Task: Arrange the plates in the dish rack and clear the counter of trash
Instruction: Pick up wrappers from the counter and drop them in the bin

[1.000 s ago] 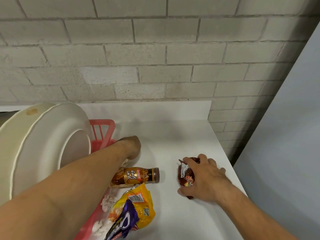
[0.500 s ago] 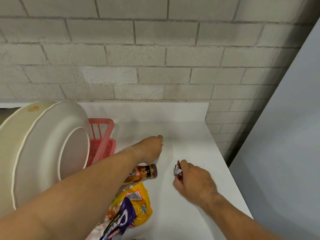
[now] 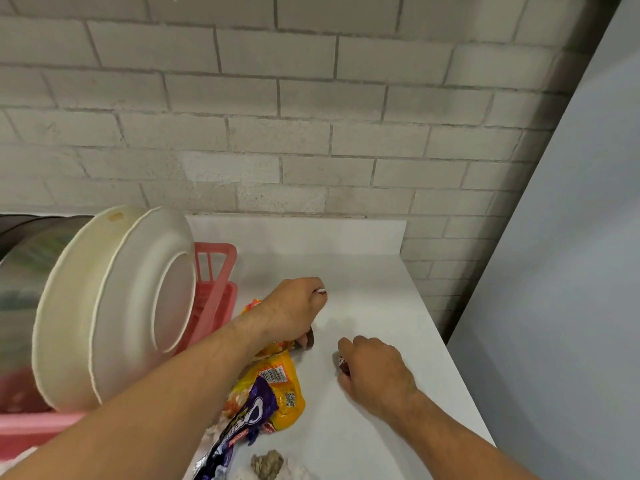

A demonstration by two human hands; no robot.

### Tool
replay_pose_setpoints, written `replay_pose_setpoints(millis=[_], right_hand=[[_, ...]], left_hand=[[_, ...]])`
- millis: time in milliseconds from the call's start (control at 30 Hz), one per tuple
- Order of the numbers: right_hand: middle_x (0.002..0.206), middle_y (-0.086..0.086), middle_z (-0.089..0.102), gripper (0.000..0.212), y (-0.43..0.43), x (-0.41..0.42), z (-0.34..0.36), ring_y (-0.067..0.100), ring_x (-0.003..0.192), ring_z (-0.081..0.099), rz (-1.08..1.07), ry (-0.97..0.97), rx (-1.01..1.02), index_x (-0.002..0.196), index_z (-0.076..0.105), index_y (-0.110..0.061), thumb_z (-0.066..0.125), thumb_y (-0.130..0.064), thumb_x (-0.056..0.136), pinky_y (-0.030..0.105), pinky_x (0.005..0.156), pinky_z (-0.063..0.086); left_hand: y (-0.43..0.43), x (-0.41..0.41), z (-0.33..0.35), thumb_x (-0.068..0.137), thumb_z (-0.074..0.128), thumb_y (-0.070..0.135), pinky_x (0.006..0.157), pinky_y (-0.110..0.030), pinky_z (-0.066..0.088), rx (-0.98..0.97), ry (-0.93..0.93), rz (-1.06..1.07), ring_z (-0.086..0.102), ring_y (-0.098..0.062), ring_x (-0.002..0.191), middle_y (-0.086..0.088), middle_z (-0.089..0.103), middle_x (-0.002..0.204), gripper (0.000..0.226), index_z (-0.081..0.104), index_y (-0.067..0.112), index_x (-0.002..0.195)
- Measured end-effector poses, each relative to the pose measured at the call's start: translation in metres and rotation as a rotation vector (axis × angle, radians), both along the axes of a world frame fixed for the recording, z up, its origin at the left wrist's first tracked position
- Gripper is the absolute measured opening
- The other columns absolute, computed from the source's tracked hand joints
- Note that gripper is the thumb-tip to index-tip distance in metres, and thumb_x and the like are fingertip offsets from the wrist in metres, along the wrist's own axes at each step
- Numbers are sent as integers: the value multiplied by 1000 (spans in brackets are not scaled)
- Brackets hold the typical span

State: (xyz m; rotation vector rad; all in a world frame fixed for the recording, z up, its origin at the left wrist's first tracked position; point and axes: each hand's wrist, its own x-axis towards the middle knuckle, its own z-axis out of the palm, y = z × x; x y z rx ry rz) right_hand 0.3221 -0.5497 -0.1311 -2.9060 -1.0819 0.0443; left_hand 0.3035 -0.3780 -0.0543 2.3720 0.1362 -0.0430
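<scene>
Two white plates (image 3: 114, 306) stand tilted in the pink dish rack (image 3: 216, 271) at the left. Trash lies on the white counter (image 3: 374, 282). My left hand (image 3: 294, 311) is curled over a brown bottle whose dark cap (image 3: 310, 341) peeks out, and a small striped wrapper scrap (image 3: 320, 291) is pinched at its fingertips. My right hand (image 3: 375, 372) is closed around a crumpled red wrapper (image 3: 343, 364), of which only an edge shows. A yellow snack bag (image 3: 280, 389) and a purple wrapper (image 3: 247, 422) lie under my left forearm.
A crumpled grey-brown wad (image 3: 268, 464) and white scraps lie at the counter's front edge. A brick wall (image 3: 311, 133) backs the counter, and a grey panel (image 3: 561, 271) rises just past its right edge. A metal pot (image 3: 24, 271) stands behind the plates.
My right hand crumpled the red wrapper fully into its fist. My left hand went from the rack out over the bottle and curled its fingers on a small scrap.
</scene>
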Motion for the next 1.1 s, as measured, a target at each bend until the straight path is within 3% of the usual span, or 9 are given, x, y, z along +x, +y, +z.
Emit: replay_pose_setpoints(millis=[67,133,233,300,433,567,733,933,1100], right_hand=[[135,6,43,27,-2,-5,3,27,115,48,-35,31,65,118,52,-15,46,-28,94,35,82,44],[152,1,29,25,-7,-10,10,27,115,51,-84,73,155,119,51,-15,45,-21,95,35,86,46],[124,-3,57,30,-15,-16,22,25,94,57,-93,143,245,118,45,-27,44,-13,92,31,74,44],[109,-6,63,42,-18,-18,27,19,92,57,-83,158,270,126,46,-33,45,-12,89,26,75,44],[107,-5,67,39,-15,-29,38,18,101,58,-130,136,304,125,57,-30,46,-15,90,23,82,44],[101,-4,67,21,-4,-49,46,15,90,64,-207,177,322,114,62,-28,56,-33,94,24,79,50],[73,-7,64,33,15,-88,61,9,68,60,-343,174,334,78,60,-24,65,-56,83,25,65,51],[55,-5,55,41,49,-151,73,10,55,54,-435,110,448,58,47,-21,61,-42,90,23,50,39],[50,-6,45,41,77,-207,66,12,47,41,-501,165,534,51,40,-23,57,-25,89,24,46,32]], left_hand=[[-2,-12,4,97,43,27,44,-25,45,-55,2,16,65,-23,47,-10,62,63,23,56,11,90],[-1,-23,10,96,50,39,45,-23,44,-87,8,44,62,-20,43,-7,60,56,31,58,10,85],[5,-31,17,92,53,50,49,-25,42,-13,-38,96,55,-18,44,-3,52,52,51,58,2,77],[11,-35,21,93,52,51,55,-28,43,44,-73,115,52,-19,54,-9,57,62,56,64,-3,86],[25,-51,25,93,54,46,70,-36,55,76,-98,97,68,-26,77,-13,72,90,45,70,4,87],[36,-71,23,93,60,30,52,-19,45,49,-131,54,62,-6,59,9,69,77,21,73,17,85],[50,-99,24,90,64,28,59,-16,45,56,-171,-26,62,-5,70,12,66,77,11,71,21,85],[73,-154,26,87,63,47,50,-25,37,104,-204,-139,41,-10,46,6,47,52,41,58,17,60],[97,-203,16,91,52,54,52,-30,38,235,-295,-272,37,-11,44,2,42,49,55,46,15,53]])
